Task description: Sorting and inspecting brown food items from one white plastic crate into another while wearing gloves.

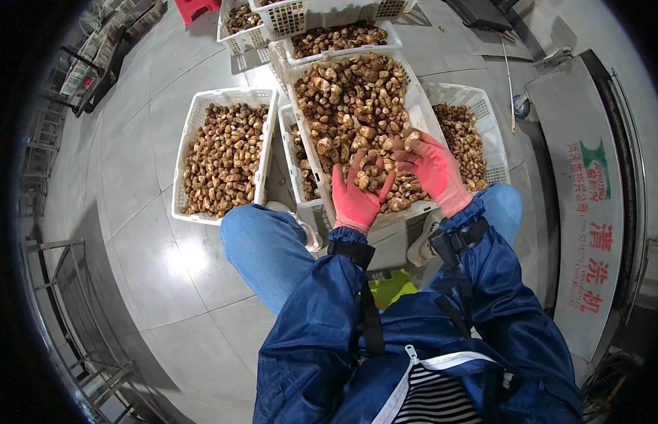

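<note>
My left hand [356, 200], in a pink-red coated glove, is palm up over the near end of the middle white plastic crate [420, 106]. Several small brown knobbly tubers [369, 172] rest in its cupped fingers. To its right, my right hand [439, 172], gloved alike with soiled fingertips, pinches one pale brown tuber [412, 139] above the crate's right side. Below both hands lies a heap of tubers [355, 95], some joined in clumps. The middle crate rests across other crates, and its near corner is partly hidden behind my hands.
White crates of small tubers stand at the left [273, 132] and right [490, 114]. More crates [308, 18] are beyond, near a red plastic stool [196, 9]. A metal machine panel [583, 212] bearing writing runs along the right. A metal frame [69, 297] stands at left.
</note>
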Tool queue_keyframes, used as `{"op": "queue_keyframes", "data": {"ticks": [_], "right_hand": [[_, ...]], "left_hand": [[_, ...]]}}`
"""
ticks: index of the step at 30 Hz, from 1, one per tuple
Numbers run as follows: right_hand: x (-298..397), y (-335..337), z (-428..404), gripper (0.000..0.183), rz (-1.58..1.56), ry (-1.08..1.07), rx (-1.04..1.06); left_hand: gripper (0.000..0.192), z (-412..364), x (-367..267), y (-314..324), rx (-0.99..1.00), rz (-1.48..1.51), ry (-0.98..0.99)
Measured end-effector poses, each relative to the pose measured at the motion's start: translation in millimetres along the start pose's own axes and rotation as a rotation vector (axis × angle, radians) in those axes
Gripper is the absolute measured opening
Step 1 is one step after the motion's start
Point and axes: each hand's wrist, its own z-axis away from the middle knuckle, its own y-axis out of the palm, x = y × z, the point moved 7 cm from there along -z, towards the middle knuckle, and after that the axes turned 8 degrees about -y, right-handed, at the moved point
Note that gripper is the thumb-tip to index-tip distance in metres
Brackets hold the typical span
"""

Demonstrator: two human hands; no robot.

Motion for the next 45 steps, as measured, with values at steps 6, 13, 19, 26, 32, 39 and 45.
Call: {"op": "queue_keyframes", "data": {"ticks": [6, 13, 19, 26, 32, 39, 45], "right_hand": [[-2, 14, -16, 0.036, 0.080, -0.114, -0.180], [-7, 47, -5, 0.047, 1.191, -0.091, 0.359], [-18, 47, 14, 0.037, 1.224, -0.274, 0.303], [-34, -28, -2, 0.037, -0.014, -0.010, -0.236], [-34, -6, 8, 0.045, -0.169, 0.041, -0.058], [-22, 9, 15, 0.055, 0.026, 0.011, 0.009], [-20, 12, 16, 0.054, 0.175, 0.020, 0.003]], "left_hand": [[0.058, 0, -4, 3, 0.066, 0.052, 0.040], [0.058, 3, -3, 8, 0.198, 0.027, 0.056], [0.049, 1, -9, 7, 0.353, 0.088, 0.064], [0.045, -5, 3, 3, 0.185, 0.155, 0.014], [0.042, -9, 1, -12, 0.176, 0.177, -0.016], [0.042, -14, 3, -20, 0.184, 0.137, -0.053], [0.042, -14, 4, -23, 0.190, 0.081, -0.059]]}}
